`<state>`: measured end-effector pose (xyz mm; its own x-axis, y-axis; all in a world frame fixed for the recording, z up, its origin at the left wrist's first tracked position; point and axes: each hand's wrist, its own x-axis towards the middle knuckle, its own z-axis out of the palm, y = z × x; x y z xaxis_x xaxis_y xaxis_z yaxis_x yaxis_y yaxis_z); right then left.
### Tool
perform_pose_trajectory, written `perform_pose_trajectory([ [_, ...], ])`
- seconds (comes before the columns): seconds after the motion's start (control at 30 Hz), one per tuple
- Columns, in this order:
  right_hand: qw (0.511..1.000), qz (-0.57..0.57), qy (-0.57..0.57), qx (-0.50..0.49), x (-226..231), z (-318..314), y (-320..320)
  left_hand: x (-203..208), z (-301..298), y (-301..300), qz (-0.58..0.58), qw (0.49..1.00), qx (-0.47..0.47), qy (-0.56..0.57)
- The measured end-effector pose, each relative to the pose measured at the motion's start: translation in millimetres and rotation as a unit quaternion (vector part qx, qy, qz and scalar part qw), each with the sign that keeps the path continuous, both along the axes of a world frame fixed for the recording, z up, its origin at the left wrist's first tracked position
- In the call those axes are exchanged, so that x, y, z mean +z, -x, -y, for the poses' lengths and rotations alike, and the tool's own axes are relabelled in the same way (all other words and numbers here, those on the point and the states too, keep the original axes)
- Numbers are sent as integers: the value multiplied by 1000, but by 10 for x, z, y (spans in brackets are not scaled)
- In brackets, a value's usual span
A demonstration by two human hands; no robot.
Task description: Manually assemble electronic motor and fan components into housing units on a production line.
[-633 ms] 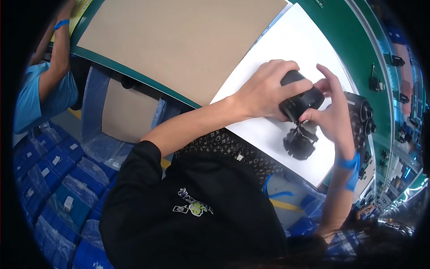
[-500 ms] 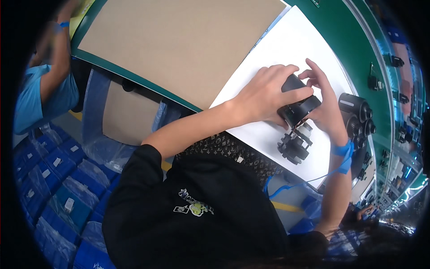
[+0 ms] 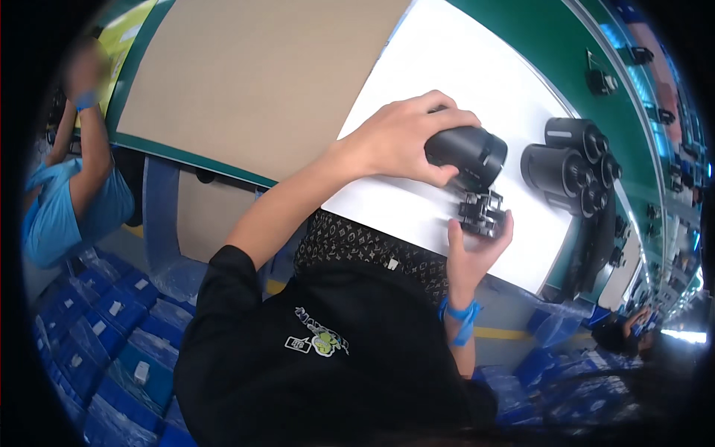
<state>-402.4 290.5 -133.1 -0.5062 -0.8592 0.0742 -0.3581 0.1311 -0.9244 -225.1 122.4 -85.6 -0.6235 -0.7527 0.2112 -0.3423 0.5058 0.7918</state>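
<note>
A black cylindrical housing (image 3: pixel 471 155) sits tilted in the left grip (image 3: pixel 408 138), thumb and fingers wrapped around it. Just beside its lower end, a black slotted part (image 3: pixel 482 214) is held between the thumb and fingers of the right grip (image 3: pixel 475 261); whether the pieces touch is unclear. Right of both grips, black cylindrical units (image 3: pixel 557 170) cluster on the bench (image 3: pixel 514 21). Left of them lies a tan sheet (image 3: pixel 246 82).
</note>
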Motion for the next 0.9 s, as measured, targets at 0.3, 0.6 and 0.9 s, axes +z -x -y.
perform_pose_trajectory([
  [0.3,906,-274,220,237,909,142,546,-166,-136,-105,-196,969,-108,-106],
  [0.6,896,-268,114,335,1621,496,362,-157,-570,68,-340,878,-74,-329],
  [0.9,921,-244,95,289,1351,418,188,-347,-647,167,-385,833,-81,-389],
])
